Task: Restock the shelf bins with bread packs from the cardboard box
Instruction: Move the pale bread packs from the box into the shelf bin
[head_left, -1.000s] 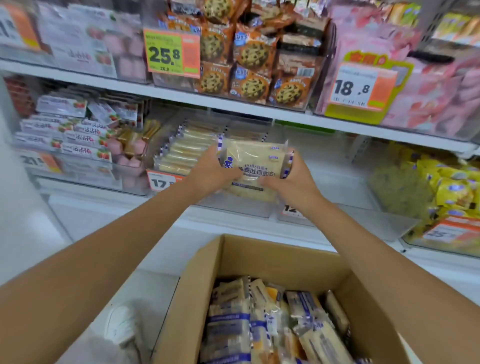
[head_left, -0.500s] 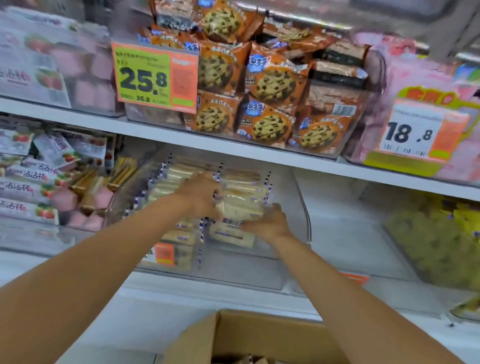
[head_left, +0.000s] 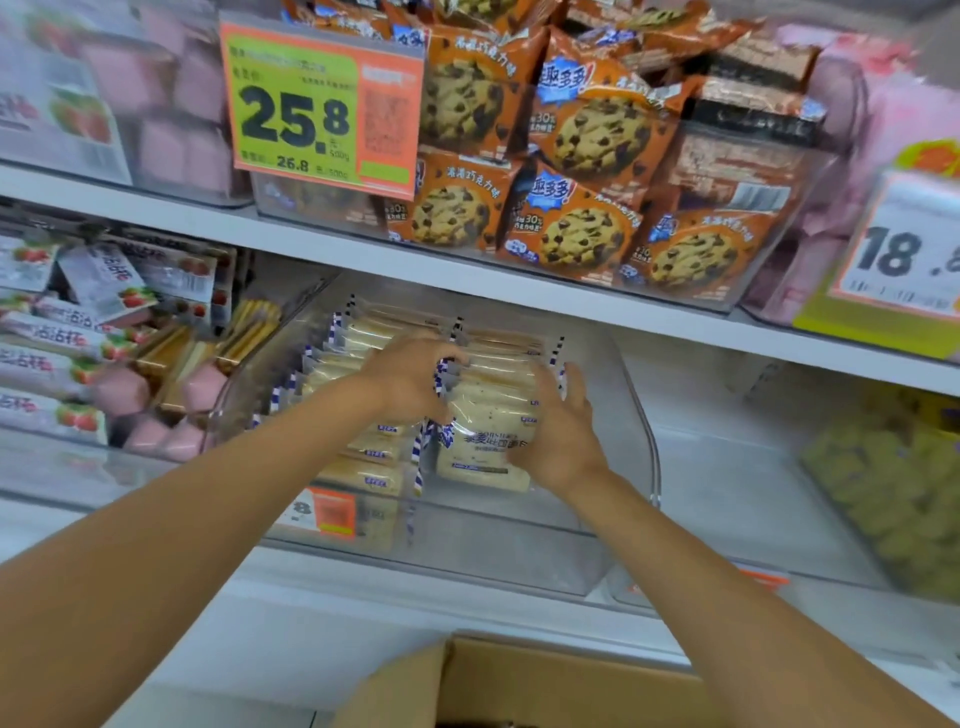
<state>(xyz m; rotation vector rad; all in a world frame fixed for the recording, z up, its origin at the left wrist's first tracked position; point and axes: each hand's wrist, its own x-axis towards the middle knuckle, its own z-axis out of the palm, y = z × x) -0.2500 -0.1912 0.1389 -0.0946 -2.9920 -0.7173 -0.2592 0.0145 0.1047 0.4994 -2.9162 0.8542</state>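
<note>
Bread pack (head_left: 483, 447) label now showing, right hand (head_left: 558, 436) gripping it

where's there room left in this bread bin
Bare floor at the clear bin's front right, between the held bread pack and its front wall; the bin beside it, before the yellow snacks, looks bare. Left row is crowded.

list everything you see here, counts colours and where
bread packs: many, cream with blue-striped edges, in the clear bin
clear bin: one, transparent, middle shelf
cookie packs: many, orange, upper shelf
price tag: one, green and orange, reads 25.8, upper shelf front
strawberry packs: several, white and pink, left of the bin
yellow packs: blurred, count unclear, right
cardboard box: one, brown, bottom edge
left hand: grips bread packs from the left
right hand: grips bread packs from the right
</note>
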